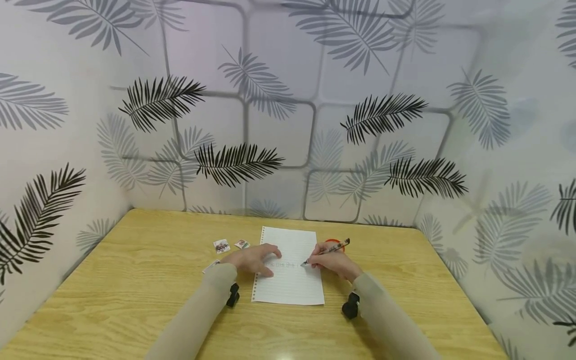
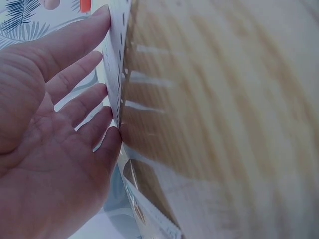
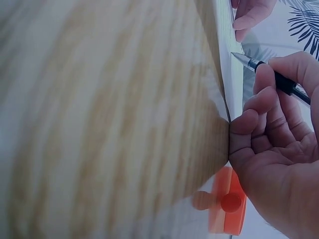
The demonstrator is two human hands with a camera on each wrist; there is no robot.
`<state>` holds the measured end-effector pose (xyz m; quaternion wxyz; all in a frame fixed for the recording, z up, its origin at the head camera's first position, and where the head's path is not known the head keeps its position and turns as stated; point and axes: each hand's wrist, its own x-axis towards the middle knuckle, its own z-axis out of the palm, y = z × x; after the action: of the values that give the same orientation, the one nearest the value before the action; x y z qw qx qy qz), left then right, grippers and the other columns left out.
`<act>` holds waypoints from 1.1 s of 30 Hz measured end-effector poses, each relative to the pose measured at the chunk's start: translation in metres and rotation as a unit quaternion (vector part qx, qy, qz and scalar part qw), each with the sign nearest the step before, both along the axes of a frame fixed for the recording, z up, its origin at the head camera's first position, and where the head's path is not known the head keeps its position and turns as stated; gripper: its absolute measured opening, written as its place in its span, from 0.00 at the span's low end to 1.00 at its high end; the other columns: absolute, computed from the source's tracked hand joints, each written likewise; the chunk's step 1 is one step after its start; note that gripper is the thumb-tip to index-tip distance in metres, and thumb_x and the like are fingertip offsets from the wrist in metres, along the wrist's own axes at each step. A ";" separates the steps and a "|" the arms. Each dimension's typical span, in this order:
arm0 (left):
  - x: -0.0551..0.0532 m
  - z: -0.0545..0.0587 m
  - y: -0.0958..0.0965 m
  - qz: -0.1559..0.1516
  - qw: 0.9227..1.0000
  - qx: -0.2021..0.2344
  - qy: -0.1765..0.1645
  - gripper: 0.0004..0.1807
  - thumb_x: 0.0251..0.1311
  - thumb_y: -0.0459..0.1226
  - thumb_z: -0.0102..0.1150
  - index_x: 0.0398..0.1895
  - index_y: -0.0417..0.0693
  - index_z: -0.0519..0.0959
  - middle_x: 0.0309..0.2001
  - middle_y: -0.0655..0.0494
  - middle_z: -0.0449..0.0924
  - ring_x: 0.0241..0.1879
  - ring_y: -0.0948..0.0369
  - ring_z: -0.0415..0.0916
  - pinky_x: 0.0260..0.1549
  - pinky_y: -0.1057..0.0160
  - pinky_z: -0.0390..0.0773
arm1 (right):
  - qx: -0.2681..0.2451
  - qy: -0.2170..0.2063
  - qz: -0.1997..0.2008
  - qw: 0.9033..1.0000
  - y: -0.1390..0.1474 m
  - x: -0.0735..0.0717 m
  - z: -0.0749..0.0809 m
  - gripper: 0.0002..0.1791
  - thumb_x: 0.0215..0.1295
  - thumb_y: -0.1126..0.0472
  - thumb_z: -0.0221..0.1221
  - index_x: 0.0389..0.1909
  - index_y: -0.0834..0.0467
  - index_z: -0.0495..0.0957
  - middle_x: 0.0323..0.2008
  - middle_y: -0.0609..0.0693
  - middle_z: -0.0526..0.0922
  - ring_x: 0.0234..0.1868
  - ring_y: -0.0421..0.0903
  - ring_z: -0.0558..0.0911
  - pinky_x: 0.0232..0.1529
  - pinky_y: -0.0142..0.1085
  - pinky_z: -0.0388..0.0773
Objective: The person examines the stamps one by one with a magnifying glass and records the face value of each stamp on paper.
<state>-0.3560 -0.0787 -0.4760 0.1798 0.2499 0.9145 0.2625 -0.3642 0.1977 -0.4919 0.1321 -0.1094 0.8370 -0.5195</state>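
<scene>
A lined sheet of paper [image 1: 288, 290] with punched holes down its left edge lies on the table, with a row of faint handwriting across its middle. My right hand [image 1: 337, 262] pinches a pen [image 1: 340, 245], its tip at the end of that row. In the right wrist view the pen [image 3: 284, 83] shows a dark grip and clear tip, and the little-finger side of the hand rests at the sheet's edge. My left hand [image 1: 253, 259] lies over the sheet's left edge, thumb and fingers spread; in the left wrist view its fingertips [image 2: 110, 115] touch the paper.
Behind my right hand sits an orange-red object [image 3: 234, 204] with a small round knob, partly hidden. Two small printed cards [image 1: 221, 246] [image 1: 242, 244] lie left of the sheet. Another flat piece [image 1: 209, 266] is partly under my left wrist. Leaf-patterned fabric [image 1: 279, 195] encloses the wooden table [image 1: 148, 260].
</scene>
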 end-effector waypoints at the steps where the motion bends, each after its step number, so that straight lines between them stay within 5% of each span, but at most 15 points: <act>1: 0.000 0.000 0.000 -0.001 1.000 -0.001 0.000 0.26 0.59 0.40 0.67 0.61 0.58 0.73 0.75 0.50 0.57 0.76 0.49 0.51 0.73 0.46 0.52 | 0.000 0.001 0.003 1.000 0.000 0.000 0.000 0.09 0.57 0.62 0.66 0.26 0.58 0.75 0.22 0.46 0.81 0.25 0.40 0.74 0.29 0.31 0.70; 9: -0.001 0.000 -0.001 -0.006 1.000 0.000 -0.003 0.26 0.59 0.39 0.67 0.61 0.58 0.72 0.75 0.50 0.58 0.75 0.48 0.52 0.72 0.45 0.53 | 0.006 0.003 0.030 1.000 0.000 0.000 0.001 0.10 0.58 0.61 0.66 0.26 0.58 0.74 0.23 0.45 0.79 0.26 0.40 0.75 0.30 0.30 0.71; 33: 0.000 0.000 -0.003 -0.003 1.000 0.004 -0.003 0.27 0.60 0.40 0.67 0.62 0.58 0.72 0.75 0.51 0.56 0.76 0.49 0.50 0.72 0.45 0.53 | 0.003 0.001 0.007 1.000 0.005 0.000 0.004 0.08 0.59 0.61 0.65 0.26 0.58 0.76 0.23 0.46 0.81 0.27 0.42 0.75 0.32 0.31 0.71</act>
<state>-0.3560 -0.0816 -0.4758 0.1821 0.2527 0.9121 0.2667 -0.3638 0.2023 -0.4879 0.1357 -0.1152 0.8380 -0.5158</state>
